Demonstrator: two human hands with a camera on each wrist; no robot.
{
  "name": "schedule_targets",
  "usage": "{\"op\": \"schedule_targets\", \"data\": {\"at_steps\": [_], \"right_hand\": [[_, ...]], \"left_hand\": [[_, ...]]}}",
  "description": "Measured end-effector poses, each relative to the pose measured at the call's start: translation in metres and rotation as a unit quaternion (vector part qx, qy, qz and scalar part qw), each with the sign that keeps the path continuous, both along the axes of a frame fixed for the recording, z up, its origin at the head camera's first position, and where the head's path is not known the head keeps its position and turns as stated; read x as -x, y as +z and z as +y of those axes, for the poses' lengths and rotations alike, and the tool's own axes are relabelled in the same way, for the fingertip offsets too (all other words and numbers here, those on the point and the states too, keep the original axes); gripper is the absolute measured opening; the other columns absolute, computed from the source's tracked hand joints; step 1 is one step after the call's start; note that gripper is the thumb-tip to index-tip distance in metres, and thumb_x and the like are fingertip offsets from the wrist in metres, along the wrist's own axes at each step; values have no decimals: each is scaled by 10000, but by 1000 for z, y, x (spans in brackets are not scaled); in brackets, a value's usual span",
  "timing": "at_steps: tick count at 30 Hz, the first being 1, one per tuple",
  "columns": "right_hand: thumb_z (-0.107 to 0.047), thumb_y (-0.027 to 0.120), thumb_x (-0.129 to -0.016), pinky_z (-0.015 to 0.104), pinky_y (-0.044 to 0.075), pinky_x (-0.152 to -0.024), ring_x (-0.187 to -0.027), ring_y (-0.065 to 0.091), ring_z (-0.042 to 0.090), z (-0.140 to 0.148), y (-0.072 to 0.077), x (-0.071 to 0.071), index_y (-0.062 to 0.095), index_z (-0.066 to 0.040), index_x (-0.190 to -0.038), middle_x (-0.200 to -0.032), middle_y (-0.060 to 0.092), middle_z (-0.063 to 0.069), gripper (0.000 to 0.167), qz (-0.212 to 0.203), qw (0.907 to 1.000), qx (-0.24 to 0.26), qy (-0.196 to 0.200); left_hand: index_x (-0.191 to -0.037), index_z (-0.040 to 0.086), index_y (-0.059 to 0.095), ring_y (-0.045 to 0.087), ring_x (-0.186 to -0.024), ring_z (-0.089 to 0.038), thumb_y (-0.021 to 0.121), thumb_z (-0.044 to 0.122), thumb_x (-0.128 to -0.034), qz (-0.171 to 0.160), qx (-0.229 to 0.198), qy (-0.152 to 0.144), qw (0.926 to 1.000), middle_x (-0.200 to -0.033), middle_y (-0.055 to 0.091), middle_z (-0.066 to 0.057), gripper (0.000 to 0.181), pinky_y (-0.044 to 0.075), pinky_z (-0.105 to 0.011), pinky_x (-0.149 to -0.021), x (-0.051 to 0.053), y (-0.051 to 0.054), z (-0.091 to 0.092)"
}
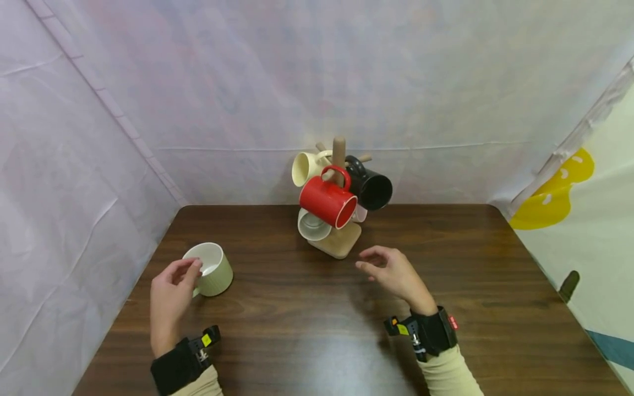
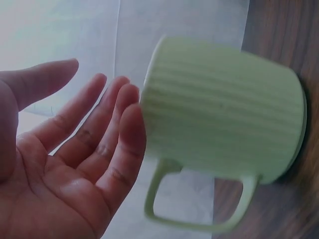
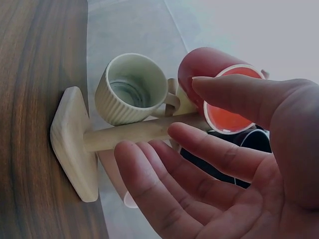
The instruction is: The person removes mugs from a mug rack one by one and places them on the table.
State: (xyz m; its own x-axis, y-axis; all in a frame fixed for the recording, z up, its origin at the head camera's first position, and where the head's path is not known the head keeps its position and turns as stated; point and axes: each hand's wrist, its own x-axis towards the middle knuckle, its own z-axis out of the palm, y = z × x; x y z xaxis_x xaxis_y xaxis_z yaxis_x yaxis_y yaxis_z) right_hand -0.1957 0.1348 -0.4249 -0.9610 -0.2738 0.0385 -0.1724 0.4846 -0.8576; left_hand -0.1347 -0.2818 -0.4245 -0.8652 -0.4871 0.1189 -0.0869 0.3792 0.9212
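Note:
A light green ribbed mug (image 1: 216, 278) stands upright on the table at the left, its handle toward the near side. My left hand (image 1: 170, 297) hovers beside it with nothing between thumb and fingers; in the left wrist view the fingers are loosely spread near the green mug (image 2: 224, 109), and whether they touch it I cannot tell. My right hand (image 1: 396, 275) is in the air in front of the wooden mug tree (image 1: 339, 151), relaxed and holding nothing. On the tree hang a red mug (image 1: 324, 201), a black mug (image 1: 373, 190) and a cream mug (image 1: 303, 169).
Lower on the tree are a pale ribbed mug (image 3: 107, 104) and a pink mug (image 1: 360, 214), partly hidden. The tree's base (image 1: 339, 242) stands toward the back of the dark wooden table (image 1: 297, 308). White sheeting (image 1: 238, 99) hangs behind and at the left.

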Motion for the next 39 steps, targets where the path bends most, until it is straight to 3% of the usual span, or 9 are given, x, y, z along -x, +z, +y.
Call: {"op": "schedule_targets", "data": {"at_steps": [6, 12, 20, 26, 32, 39], "right_hand": [[-211, 734, -905, 331, 573, -657, -690, 686, 170, 1, -1, 1, 695, -45, -1082, -1038, 720, 119, 246, 63, 10000, 23, 1], [-218, 736, -903, 337, 571, -655, -674, 668, 136, -1, 0, 1, 694, -43, -1084, -1008, 720, 114, 255, 131, 9999, 5, -18], [-249, 737, -905, 293, 557, -666, -778, 683, 226, -4, 2, 0, 675, -51, -1134, -1074, 703, 128, 309, 315, 9994, -55, -141], [-246, 762, -881, 372, 550, -769, -910, 677, 225, -8, 3, 1, 655, -42, -1187, -1108, 696, 122, 382, 764, 9963, -71, -390], [-225, 772, -869, 456, 530, -870, -963, 671, 249, -17, 12, 4, 616, -61, -1257, -1182, 646, 127, 449, 966, 9937, 115, -550], [-206, 764, -875, 453, 542, -841, -999, 674, 310, -21, 28, 11, 594, -43, -1287, -1190, 628, 167, 475, 1146, 9915, 227, -582]], "left_hand": [[-1174, -33, 670, 662, -783, 8, 664, 164, -959, 187, -96, -650, 9977, -961, 711, 11, 292, 547, -173, -695, 9, -1, 11], [-1176, -28, 670, 690, -800, -44, 665, 146, -957, 252, 29, -894, 9957, -1062, 711, -149, 280, 547, -176, -730, 12, 0, 18], [-1198, -21, 652, 647, -828, 53, 648, 167, -971, 149, 74, -1214, 9925, -1104, 700, -155, 294, 539, -167, -759, 17, 1, 28], [-1229, 5, 649, 627, -836, 80, 653, 202, -970, 45, 234, -1518, 9881, -1189, 676, -200, 325, 506, -130, -758, 21, 4, 38], [-1182, -2, 669, 639, -883, 19, 654, 171, -968, 258, 421, -1735, 9836, -1148, 694, -196, 276, 488, -132, -765, 25, 6, 49], [-1156, 22, 680, 680, -953, -172, 652, 173, -967, 215, 793, -1994, 9765, -1088, 717, -157, 243, 509, -213, -803, 31, 2, 59]]}}
